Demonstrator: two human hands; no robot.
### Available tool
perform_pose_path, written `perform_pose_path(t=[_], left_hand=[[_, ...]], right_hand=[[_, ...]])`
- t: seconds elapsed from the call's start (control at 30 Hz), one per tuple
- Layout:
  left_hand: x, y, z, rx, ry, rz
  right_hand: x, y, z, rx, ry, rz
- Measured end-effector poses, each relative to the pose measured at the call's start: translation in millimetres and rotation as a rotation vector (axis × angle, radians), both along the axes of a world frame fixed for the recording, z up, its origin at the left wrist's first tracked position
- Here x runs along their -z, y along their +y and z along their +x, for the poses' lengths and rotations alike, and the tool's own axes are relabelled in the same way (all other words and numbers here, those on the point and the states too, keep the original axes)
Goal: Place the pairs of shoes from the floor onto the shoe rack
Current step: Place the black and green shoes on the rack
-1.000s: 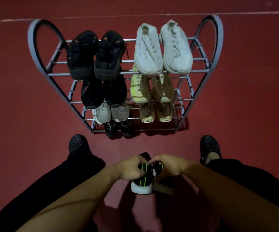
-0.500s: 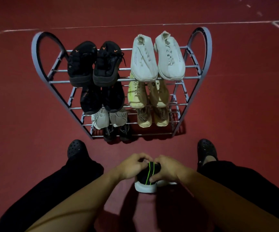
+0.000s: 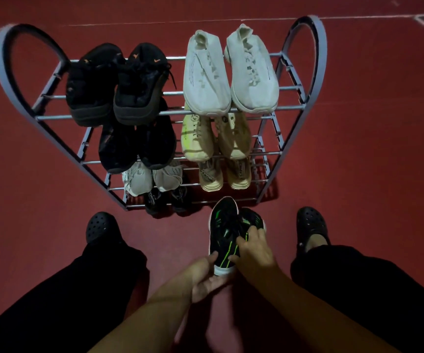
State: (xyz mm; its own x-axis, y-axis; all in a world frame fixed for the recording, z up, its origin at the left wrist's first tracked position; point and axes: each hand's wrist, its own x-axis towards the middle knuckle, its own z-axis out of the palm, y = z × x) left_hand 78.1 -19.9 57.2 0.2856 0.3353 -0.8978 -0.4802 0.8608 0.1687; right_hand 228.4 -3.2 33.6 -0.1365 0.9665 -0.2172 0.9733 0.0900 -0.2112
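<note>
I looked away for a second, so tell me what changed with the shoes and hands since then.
The black and green shoes moved forward toward the shoe rack, toes near its bottom right. The left hand now cups the heel; the right hand grips on top. The racked pairs stayed put.

The second green-striped shoe (image 3: 253, 220) is largely hidden by the right hand (image 3: 253, 250); the rack's bottom-tier black pair (image 3: 166, 200) is mostly covered from above.

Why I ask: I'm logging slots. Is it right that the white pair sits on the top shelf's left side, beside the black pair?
Not quite. In the head view the white pair sits on the top shelf's right side, beside the black pair on the left.
</note>
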Motion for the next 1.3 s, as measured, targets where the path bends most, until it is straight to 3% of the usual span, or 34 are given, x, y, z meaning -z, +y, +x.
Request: perform_pose_path(t=[0.23,0.63,0.8,0.93,1.2,1.3], left_hand=[[61,25,9,-0.156,0.066,0.107],[127,103,-7,-0.242,0.162,0.163],[148,129,-7,-0.315,0.163,0.198],[155,147,0,-0.346,0.145,0.205],[171,143,5,-0.091,0.243,0.329],[176,144,0,-0.092,0.279,0.321]], right_hand=[[48,17,-1,0.096,0.049,0.162],[119,86,0,0.102,0.315,0.088],[143,113,-7,-0.041,0.27,0.336],[167,132,-3,-0.096,0.323,0.286],[178,132,3,-0.157,0.53,0.19],[173,133,12,0.029,0.652,0.218]])
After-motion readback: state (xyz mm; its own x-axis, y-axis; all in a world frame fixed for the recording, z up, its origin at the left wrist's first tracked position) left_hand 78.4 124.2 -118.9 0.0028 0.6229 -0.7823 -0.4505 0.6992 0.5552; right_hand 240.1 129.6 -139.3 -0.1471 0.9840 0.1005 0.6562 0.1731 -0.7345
